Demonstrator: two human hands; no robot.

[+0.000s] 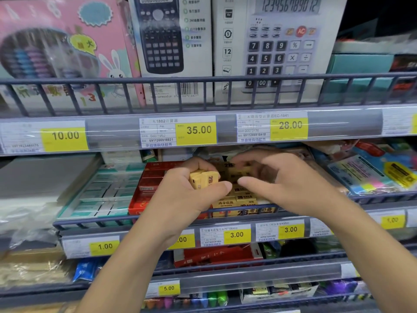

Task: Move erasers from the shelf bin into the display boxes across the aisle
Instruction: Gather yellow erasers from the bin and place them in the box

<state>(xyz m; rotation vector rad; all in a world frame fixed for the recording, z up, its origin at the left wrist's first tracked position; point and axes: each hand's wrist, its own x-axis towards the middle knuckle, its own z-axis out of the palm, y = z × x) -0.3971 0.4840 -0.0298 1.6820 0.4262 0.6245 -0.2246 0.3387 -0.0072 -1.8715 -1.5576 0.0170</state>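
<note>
A metal shelf unit (203, 80) with grey wire front rails and clear plastic price strips fills the view. On its top shelf stand a pink cardboard abacus box (61, 41) and two white calculator boxes (279, 41). On the middle shelf, near its front rail, sits the yellow cardboard bin (243, 212) printed "2B", packed with small rectangular wrapped erasers (244, 196); a red carton (144, 190) stands just left of it. The right hand (286, 181) reaches into the bin with its fingers bent loosely and spread; whether they hold anything cannot be told. The left hand (191, 193) grips a clutch of yellow erasers (204, 179) above the bin's left edge.
</note>
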